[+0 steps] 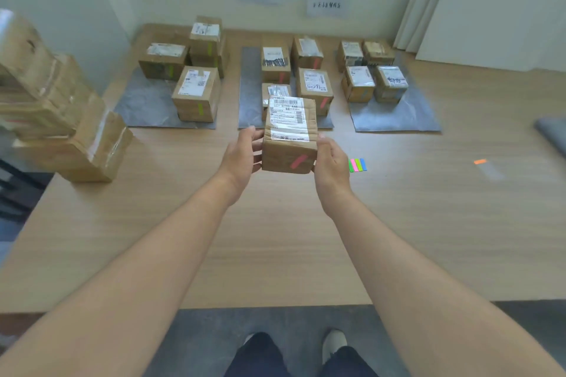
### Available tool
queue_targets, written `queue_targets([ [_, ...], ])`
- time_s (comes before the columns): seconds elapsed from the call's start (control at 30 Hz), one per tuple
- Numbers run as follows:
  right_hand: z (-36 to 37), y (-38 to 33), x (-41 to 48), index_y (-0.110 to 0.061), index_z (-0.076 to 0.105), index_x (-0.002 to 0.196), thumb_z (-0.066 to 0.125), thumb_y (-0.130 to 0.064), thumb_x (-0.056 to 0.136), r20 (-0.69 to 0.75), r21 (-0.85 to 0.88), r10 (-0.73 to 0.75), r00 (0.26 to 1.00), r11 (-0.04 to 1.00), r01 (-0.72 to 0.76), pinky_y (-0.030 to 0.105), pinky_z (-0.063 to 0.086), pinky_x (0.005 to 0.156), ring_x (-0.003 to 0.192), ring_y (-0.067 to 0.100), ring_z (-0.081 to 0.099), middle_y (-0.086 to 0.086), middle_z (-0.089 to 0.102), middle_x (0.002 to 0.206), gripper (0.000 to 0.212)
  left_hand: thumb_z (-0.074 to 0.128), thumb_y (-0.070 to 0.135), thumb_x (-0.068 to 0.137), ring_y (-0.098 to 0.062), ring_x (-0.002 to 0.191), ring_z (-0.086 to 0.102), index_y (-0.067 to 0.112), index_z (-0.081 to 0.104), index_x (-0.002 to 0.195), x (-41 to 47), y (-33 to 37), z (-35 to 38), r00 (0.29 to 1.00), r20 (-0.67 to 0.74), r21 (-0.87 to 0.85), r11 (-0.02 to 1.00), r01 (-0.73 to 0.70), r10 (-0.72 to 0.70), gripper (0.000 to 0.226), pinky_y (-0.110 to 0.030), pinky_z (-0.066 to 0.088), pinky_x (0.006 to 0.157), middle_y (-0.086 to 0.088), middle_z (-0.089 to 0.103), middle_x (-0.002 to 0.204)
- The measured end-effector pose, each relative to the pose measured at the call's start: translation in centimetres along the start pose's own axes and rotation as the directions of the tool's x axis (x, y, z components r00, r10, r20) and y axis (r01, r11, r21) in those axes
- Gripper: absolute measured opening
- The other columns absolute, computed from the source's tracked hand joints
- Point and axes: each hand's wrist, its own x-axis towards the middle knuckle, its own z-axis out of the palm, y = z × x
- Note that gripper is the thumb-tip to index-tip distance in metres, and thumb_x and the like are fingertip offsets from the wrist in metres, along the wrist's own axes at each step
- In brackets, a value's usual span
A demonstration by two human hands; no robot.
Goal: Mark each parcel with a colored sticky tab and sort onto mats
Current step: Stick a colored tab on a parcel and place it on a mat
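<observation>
The long wooden bench point(275, 239) runs up to the wall, and three grey mats lie side by side at its far end: the left mat point(144, 107), the middle mat point(249, 92) and the right mat point(395, 118). A leaning stack of unsorted parcels point(55, 119) stands at the left edge of the bench. Cardboard parcels already sit on all three mats; those on the left mat carry green tabs and those on the middle mat pink ones.

The person holds one more cardboard parcel point(289, 135) clear of the bench, just in front of the near edge of the middle mat, with its shipping label facing up. The left hand point(242, 159) grips its left side, fingers curled round the edge. The right hand point(330, 165) clasps its right side, fingers wrapped behind it.

Just right of that hand, a small pad of sticky tabs point(357, 165) in green, pink and blue lies flat on the bench. A pink tab point(298, 161) is stuck aslant on the near face of the held parcel. A single orange tab point(480, 161) lies well apart to the right.
</observation>
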Motion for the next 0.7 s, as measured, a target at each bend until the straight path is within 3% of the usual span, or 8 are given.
queue_targets([
  [0.17,0.9,-5.5,0.7,-0.029,0.072,0.103,0.039,-0.055,0.089,-0.006,-0.040,-0.033,0.999,0.999,0.032,0.036,0.053,0.086,0.101,0.020,0.068,0.007,0.076,0.096,0.045,0.026,0.038,0.106,-0.017,0.088,0.064,0.020,0.066,0.116,-0.7,5.6,-0.5,0.998,0.009,-0.011,0.998,-0.064,0.064,0.045,-0.035,0.049,0.095,0.004,0.071,0.094],
  [0.23,1.0,-6.9,1.3,-0.031,0.072,0.107,0.038,-0.060,0.087,0.001,-0.060,-0.038,0.999,0.997,0.038,0.039,0.054,0.090,0.102,0.019,0.068,0.008,0.076,0.097,0.049,0.027,0.038,0.107,-0.016,0.087,0.064,0.020,0.065,0.116,-0.2,7.1,-0.5,0.997,0.003,-0.018,0.997,-0.081,0.081,0.044,-0.034,0.049,0.093,0.005,0.070,0.091],
  [0.3,0.9,-7.9,2.3,-0.031,0.072,0.106,0.038,-0.057,0.092,0.009,-0.063,-0.043,0.999,0.997,0.044,0.041,0.055,0.088,0.098,0.019,0.068,0.009,0.076,0.090,0.045,0.027,0.039,0.107,-0.018,0.092,0.065,0.020,0.064,0.117,0.6,8.2,-0.3,0.996,0.002,-0.004,0.996,-0.087,0.087,0.043,-0.033,0.050,0.091,0.004,0.068,0.096],
  [0.4,0.6,-8.8,4.9,-0.027,0.071,0.104,0.037,-0.045,0.102,0.035,-0.037,-0.040,0.999,0.998,0.041,0.030,0.049,0.081,0.093,0.016,0.066,0.010,0.075,0.077,0.038,0.029,0.039,0.107,-0.022,0.097,0.066,0.021,0.065,0.113,2.8,9.3,0.8,0.996,-0.002,0.004,0.996,-0.087,0.087,0.041,-0.034,0.052,0.091,0.000,0.068,0.101],
  [0.53,0.9,-8.5,9.7,-0.028,0.071,0.113,0.037,-0.047,0.100,0.066,-0.031,-0.026,0.997,0.999,0.028,0.021,0.047,0.079,0.101,0.013,0.067,0.012,0.076,0.092,0.040,0.033,0.037,0.105,-0.020,0.093,0.068,0.027,0.069,0.097,6.8,10.1,2.5,0.997,-0.042,-0.011,0.998,-0.069,0.068,0.039,-0.032,0.056,0.084,0.002,0.073,0.093],
  [0.6,1.2,-8.3,12.8,-0.028,0.070,0.114,0.038,-0.041,0.105,0.085,-0.031,-0.006,0.996,0.999,0.009,0.013,0.045,0.072,0.091,0.010,0.066,0.016,0.075,0.088,0.036,0.034,0.037,0.104,-0.018,0.092,0.069,0.028,0.071,0.095,9.3,10.6,3.3,0.997,-0.052,-0.012,0.998,-0.065,0.064,0.039,-0.029,0.058,0.081,0.009,0.075,0.084],
  [0.7,1.9,-8.1,17.9,-0.029,0.067,0.117,0.039,-0.034,0.107,0.138,-0.025,0.001,0.990,1.000,0.002,0.016,0.047,0.065,0.082,0.012,0.067,0.017,0.072,0.083,0.030,0.034,0.036,0.105,-0.009,0.084,0.067,0.026,0.068,0.096,13.6,11.1,4.5,0.992,-0.120,-0.043,0.998,-0.051,0.045,0.037,-0.018,0.054,0.067,0.011,0.073,0.083],
])
